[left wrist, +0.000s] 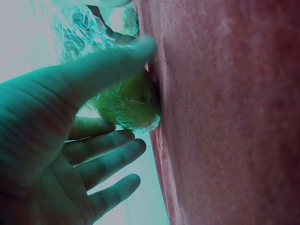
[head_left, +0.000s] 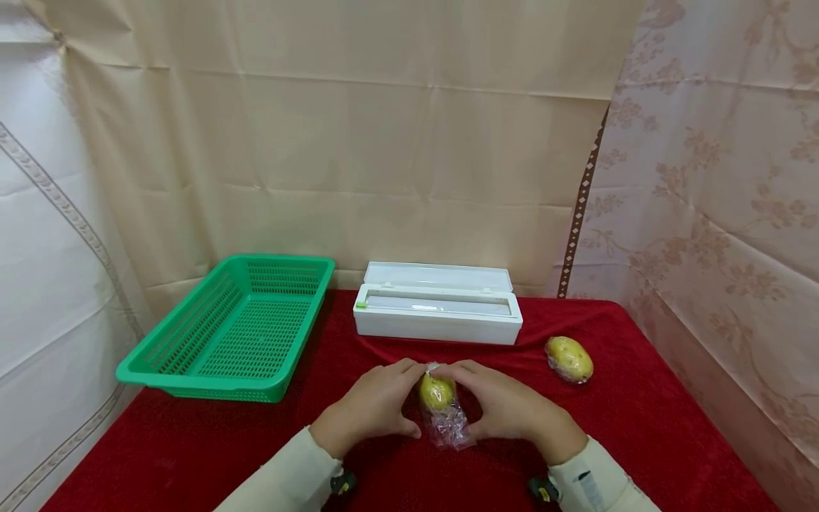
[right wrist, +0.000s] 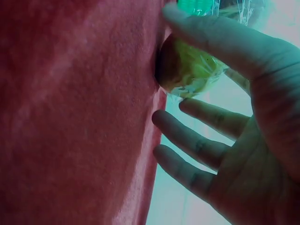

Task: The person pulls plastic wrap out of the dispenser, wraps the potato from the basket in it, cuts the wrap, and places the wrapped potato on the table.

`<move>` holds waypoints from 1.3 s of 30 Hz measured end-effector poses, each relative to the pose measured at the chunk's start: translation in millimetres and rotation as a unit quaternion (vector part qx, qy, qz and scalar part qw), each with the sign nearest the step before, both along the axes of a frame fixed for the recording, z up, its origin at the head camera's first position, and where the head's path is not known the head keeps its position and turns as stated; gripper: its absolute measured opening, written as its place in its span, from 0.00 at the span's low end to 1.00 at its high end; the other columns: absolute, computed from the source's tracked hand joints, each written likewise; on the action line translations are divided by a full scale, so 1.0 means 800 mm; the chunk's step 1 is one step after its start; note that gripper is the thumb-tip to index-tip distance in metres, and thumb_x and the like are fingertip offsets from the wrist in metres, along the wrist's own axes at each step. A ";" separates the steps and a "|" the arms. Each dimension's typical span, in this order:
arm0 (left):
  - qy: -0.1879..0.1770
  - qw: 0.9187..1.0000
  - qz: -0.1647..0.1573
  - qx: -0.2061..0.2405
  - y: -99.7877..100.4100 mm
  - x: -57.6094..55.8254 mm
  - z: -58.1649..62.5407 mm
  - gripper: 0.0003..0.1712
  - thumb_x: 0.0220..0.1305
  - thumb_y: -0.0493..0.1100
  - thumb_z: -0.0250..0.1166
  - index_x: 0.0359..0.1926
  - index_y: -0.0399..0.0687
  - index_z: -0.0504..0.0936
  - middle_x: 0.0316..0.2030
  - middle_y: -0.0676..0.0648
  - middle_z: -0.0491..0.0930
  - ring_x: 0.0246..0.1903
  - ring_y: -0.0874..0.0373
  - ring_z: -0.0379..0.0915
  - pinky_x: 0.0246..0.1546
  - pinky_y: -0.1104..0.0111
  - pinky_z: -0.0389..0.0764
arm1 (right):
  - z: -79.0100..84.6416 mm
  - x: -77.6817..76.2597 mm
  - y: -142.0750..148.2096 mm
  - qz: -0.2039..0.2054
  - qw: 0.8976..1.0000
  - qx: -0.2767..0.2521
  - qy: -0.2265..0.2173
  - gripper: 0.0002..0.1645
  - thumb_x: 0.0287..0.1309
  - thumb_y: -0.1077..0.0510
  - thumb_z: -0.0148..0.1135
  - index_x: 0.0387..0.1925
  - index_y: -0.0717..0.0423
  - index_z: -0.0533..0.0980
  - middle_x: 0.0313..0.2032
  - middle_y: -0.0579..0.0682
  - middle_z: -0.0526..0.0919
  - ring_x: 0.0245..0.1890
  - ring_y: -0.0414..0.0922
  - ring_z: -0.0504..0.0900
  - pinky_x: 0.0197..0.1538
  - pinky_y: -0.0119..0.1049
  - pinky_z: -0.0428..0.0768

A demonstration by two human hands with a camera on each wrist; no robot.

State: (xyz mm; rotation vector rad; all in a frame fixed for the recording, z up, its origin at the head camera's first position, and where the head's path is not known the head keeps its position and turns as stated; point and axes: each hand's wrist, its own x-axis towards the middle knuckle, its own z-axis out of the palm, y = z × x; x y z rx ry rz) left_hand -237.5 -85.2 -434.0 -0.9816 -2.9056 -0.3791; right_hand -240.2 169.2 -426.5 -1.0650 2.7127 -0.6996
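A yellow potato (head_left: 437, 392) wrapped in clear cling film lies on the red cloth between my two hands. Loose, crumpled film (head_left: 449, 427) trails from it toward me. On its left side, my left hand (head_left: 377, 404) curves loosely with thumb and fingers apart, index fingertip at the potato's far end. From the other side my right hand (head_left: 508, 404) mirrors this, its index fingertip also at the far end and its thumb beside the loose film. Both wrist views show spread, relaxed fingers around the wrapped potato (left wrist: 133, 105). Part of it is hidden behind each thumb.
Another film-wrapped potato (head_left: 569, 359) lies to the right. Behind my hands stands a white cling film dispenser (head_left: 438, 327), lid raised, with a roll inside. A green plastic basket (head_left: 288, 363) sits at the left. Curtains hang behind and at both sides of the red-covered table (head_left: 665, 427).
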 end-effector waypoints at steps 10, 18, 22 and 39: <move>0.022 1.000 -0.006 0.009 -0.002 -0.002 -0.002 0.54 0.43 0.77 0.76 0.68 0.56 0.76 0.60 0.56 0.81 0.58 0.60 0.79 0.60 0.55 0.79 | -0.002 0.001 -0.004 -0.021 0.999 0.004 0.036 0.47 0.49 0.41 0.81 0.70 0.29 0.71 0.64 0.37 0.77 0.65 0.41 0.76 0.65 0.49 0.79; 0.003 1.000 -0.003 0.024 -0.002 -0.005 0.002 0.43 0.51 0.79 0.70 0.61 0.61 0.83 0.56 0.58 0.84 0.55 0.63 0.80 0.57 0.55 0.80 | 0.001 -0.001 -0.003 0.007 0.999 -0.028 0.041 0.37 0.54 0.32 0.74 0.65 0.34 0.77 0.61 0.32 0.80 0.62 0.37 0.78 0.65 0.47 0.79; 0.009 0.999 -0.005 0.031 -0.003 -0.006 0.002 0.41 0.53 0.80 0.67 0.59 0.61 0.85 0.53 0.59 0.86 0.51 0.65 0.81 0.53 0.59 0.82 | 0.002 -0.003 -0.001 0.015 0.999 -0.034 0.028 0.36 0.56 0.30 0.72 0.65 0.33 0.77 0.61 0.31 0.79 0.62 0.35 0.78 0.66 0.47 0.78; 0.036 0.997 0.003 0.066 -0.002 -0.006 0.001 0.28 0.66 0.70 0.63 0.53 0.59 0.90 0.48 0.59 0.89 0.44 0.65 0.85 0.42 0.66 0.82 | -0.008 -0.011 -0.005 0.014 0.992 -0.109 0.057 0.10 0.70 0.40 0.63 0.47 0.32 0.85 0.49 0.33 0.84 0.50 0.33 0.82 0.55 0.37 0.82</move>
